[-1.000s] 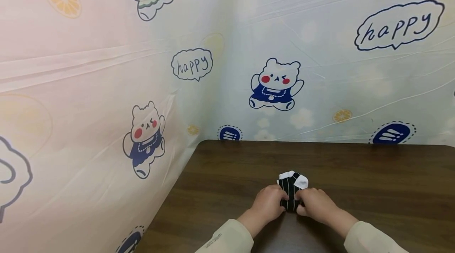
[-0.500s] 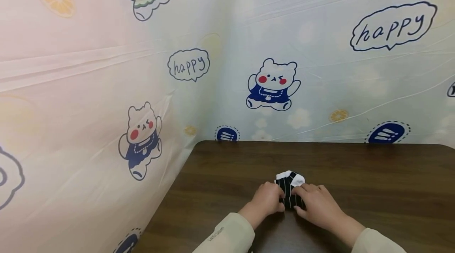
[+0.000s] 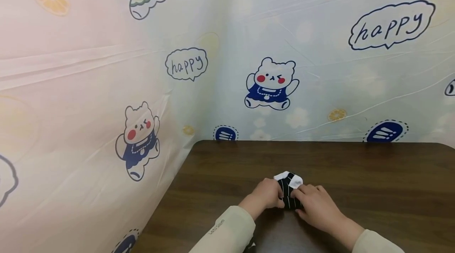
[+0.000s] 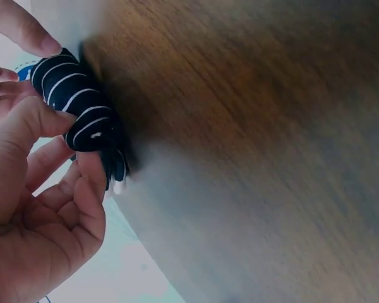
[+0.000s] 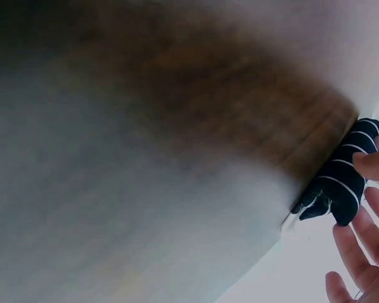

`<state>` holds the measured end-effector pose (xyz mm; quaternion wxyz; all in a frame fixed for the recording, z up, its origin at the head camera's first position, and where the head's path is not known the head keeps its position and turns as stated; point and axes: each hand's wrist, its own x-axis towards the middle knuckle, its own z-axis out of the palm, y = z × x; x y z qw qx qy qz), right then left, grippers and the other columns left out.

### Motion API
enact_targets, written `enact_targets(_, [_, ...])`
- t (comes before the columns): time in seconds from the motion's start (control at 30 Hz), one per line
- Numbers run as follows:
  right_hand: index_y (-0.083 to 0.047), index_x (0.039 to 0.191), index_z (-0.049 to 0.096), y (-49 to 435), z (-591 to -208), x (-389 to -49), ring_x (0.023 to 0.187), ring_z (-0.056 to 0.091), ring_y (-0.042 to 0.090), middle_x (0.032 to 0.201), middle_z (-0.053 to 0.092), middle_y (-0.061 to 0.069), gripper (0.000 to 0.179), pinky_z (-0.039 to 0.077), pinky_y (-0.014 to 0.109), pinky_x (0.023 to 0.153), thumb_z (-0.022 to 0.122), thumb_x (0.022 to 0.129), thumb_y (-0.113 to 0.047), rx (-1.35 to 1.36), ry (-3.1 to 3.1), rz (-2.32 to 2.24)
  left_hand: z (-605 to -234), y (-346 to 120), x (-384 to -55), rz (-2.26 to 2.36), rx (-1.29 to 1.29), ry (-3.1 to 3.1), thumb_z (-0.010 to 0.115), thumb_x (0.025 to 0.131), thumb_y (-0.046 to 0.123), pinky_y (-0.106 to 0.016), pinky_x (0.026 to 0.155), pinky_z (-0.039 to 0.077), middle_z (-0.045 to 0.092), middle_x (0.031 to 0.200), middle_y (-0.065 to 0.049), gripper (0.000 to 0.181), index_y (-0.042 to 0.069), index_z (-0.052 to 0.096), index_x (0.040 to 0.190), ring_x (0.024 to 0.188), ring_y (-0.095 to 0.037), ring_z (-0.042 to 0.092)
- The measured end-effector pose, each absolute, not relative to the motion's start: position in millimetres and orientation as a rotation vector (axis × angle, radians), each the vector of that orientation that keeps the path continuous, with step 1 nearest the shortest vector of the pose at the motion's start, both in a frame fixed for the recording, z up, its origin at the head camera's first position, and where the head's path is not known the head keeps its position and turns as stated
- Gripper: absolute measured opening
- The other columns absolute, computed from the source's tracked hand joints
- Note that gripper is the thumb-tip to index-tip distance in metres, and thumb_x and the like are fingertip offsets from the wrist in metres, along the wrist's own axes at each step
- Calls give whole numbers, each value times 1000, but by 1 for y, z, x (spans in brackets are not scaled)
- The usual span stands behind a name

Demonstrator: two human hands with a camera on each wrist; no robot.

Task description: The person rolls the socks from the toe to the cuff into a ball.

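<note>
A black sock (image 3: pixel 287 189) with thin white stripes and white patches at its far end lies on the brown table. Its near edge is turned over into a thick roll (image 4: pixel 76 95), clear in the left wrist view. My left hand (image 3: pixel 266 194) pinches the left end of this roll between thumb and curled fingers. At the other end, my right hand (image 3: pixel 316 205) holds the roll, thumb on the near side and fingers over it. In the right wrist view the striped roll (image 5: pixel 344 173) sits between thumb and fingers. Whether one sock or two are layered, I cannot tell.
The brown wooden table (image 3: pixel 384 182) stretches around both hands. Behind and to the left hangs a pale printed curtain (image 3: pixel 227 67) with cartoon bears. A small dark thing with a white spot (image 3: pixel 251 245) shows beside the left sleeve (image 3: pixel 227 229), mostly hidden.
The sock's near edge has been folded over into a roll. My right hand has shifted its hold, its fingers now farther over the sock. The head view has turned slightly right.
</note>
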<state>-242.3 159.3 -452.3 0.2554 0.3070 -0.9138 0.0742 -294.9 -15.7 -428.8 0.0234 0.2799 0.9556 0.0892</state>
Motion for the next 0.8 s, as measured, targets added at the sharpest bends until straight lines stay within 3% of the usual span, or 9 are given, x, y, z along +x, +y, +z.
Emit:
enact_targets(0.4, [-14,83,60,157,-456,-253,69,58,18,76,58,-4,33,40,34,60,81,58,-10,831,-2531,152,-435,-23,-291,453,881,2961,78,72,20,-16,60,41,62,64,13,6,16,76,76,61,-3,49])
enact_targets(0.57, [-13,80,58,155,-457,-258,63,55,18,71,56,-4,29,36,32,55,75,57,-7,857,-2517,171,-443,-29,-286,597,912,3008,76,72,14,-16,60,42,63,73,11,15,15,76,87,65,-1,51])
enact_targets(0.8, [-13,76,56,153,-457,-263,60,55,18,67,56,-4,25,39,33,53,72,56,-9,828,-2546,176,-444,-33,-275,608,953,3140,83,69,16,-22,70,47,61,92,3,28,17,74,96,84,-9,59])
